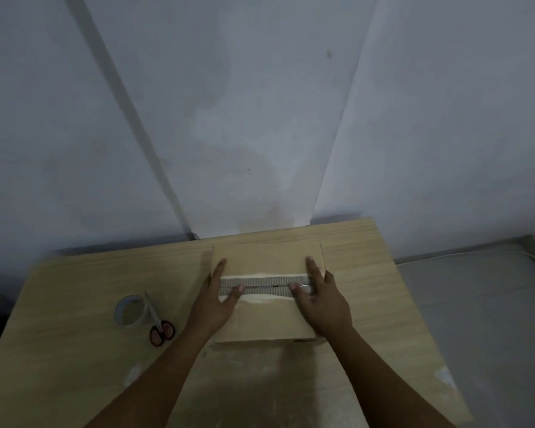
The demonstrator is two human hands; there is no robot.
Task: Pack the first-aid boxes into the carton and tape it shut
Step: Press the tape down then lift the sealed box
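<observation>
A brown carton point(267, 319) stands on the wooden table point(74, 350) with both top flaps folded down. Along the seam where the flaps meet runs a grey patterned strip point(266, 286), bordered by pale torn edges. My left hand point(218, 299) lies flat on the left end of the seam, fingers spread, thumb on the strip. At the right end my right hand point(320, 296) also rests flat, its thumb pressing the strip. No first-aid boxes show; the inside of the carton is hidden.
A roll of tape point(130, 310) stands on the table left of the carton, with red-handled scissors point(158, 325) leaning beside it. A grey wall rises right behind the table. A grey mattress-like surface point(476, 304) lies to the right.
</observation>
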